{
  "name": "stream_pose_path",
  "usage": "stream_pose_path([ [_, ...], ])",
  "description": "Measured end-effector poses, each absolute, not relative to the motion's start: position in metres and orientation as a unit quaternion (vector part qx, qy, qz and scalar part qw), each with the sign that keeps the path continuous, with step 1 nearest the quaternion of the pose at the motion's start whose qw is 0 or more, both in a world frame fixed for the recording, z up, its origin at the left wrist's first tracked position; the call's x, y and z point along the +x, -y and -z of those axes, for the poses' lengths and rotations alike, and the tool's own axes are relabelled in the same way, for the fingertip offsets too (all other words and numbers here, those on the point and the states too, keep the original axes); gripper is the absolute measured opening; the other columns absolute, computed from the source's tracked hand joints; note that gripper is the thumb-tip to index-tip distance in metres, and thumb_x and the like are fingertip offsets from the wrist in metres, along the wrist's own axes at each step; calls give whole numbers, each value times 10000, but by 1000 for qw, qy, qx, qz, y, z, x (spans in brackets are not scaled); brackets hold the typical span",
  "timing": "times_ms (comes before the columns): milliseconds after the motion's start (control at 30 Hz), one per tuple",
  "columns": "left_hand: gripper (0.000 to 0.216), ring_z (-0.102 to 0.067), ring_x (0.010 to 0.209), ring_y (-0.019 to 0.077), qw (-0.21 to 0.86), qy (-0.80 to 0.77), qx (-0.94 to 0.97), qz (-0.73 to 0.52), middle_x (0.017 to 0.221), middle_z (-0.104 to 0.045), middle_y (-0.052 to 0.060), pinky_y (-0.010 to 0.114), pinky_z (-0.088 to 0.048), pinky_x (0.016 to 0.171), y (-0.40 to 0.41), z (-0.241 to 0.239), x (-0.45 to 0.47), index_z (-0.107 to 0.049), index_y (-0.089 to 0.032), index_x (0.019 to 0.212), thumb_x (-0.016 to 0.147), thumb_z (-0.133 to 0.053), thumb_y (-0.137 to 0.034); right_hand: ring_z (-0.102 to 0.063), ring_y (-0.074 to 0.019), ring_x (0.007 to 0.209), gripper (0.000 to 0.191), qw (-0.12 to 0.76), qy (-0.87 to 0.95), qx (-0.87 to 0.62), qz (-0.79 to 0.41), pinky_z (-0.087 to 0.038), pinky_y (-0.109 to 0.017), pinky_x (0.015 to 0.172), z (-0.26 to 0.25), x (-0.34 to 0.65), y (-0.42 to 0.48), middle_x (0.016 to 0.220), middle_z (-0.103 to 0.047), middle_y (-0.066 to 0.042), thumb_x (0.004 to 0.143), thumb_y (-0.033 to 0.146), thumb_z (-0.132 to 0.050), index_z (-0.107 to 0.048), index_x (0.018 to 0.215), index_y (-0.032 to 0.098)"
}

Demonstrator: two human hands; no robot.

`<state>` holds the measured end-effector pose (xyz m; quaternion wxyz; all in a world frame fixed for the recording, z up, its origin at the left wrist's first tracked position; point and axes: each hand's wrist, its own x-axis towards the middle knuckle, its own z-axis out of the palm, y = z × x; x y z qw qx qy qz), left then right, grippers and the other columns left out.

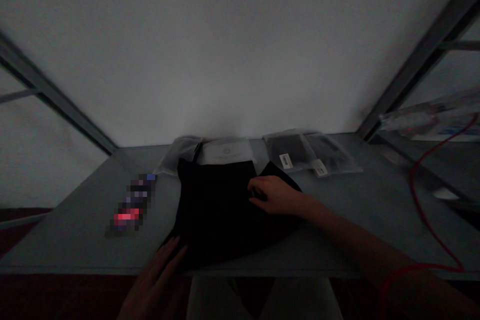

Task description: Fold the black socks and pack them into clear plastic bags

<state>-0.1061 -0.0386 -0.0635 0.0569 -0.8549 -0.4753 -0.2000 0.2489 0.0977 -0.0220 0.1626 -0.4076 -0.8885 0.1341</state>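
Note:
A black cloth garment [217,205] lies spread on the grey table in the middle of the head view; its exact kind is too dark to tell. At the garment's lower left corner rests my left hand [157,270], open, with its fingers stretched out over the edge. My right hand [275,194] is closed, thumb and fingers pinching dark fabric near the garment's upper right side. A flap of the black cloth shows behind that hand.
Along the wall lie several clear plastic bags [288,150], some with white labels and dark contents. A pixelated object [133,202] lies at the left. A red cord [414,185] loops down the right side, over my forearm. Metal frame posts [420,55] stand at both sides.

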Motion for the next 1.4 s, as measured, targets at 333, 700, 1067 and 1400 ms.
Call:
stream_pose_path([
  [333,582,-609,1174,218,80,471,-857,192,1405,-536,61,322,-589,852,40,63,-106,-379,-308,1452,888,-472,-202,-573,-148,743,78,162,929,-305,-130,-379,-261,637,21,233,-75,868,-633,-40,854,203,-578,-614,913,167],
  [700,609,-553,1242,241,111,463,-861,180,1447,-485,71,364,-580,876,43,78,-114,-335,-283,1478,885,-445,-202,-589,-154,779,236,152,910,-329,-203,-418,-264,670,20,229,-75,948,-636,-48,859,366,-652,-634,983,166],
  [1067,630,-552,1242,251,122,458,-862,179,1439,-493,85,394,-581,881,45,76,-113,-311,-268,1489,877,-435,-183,-571,-143,729,244,161,908,-332,-197,-405,-257,639,24,228,-76,911,-634,-42,840,368,-678,-636,965,162],
  [1400,606,-565,1229,234,88,479,-846,217,1417,-524,55,384,-558,929,46,70,-107,-368,-298,1459,873,-467,-179,-590,-174,758,371,140,923,-323,-153,-417,-280,633,22,227,-74,948,-638,-63,813,479,-676,-629,994,159],
])
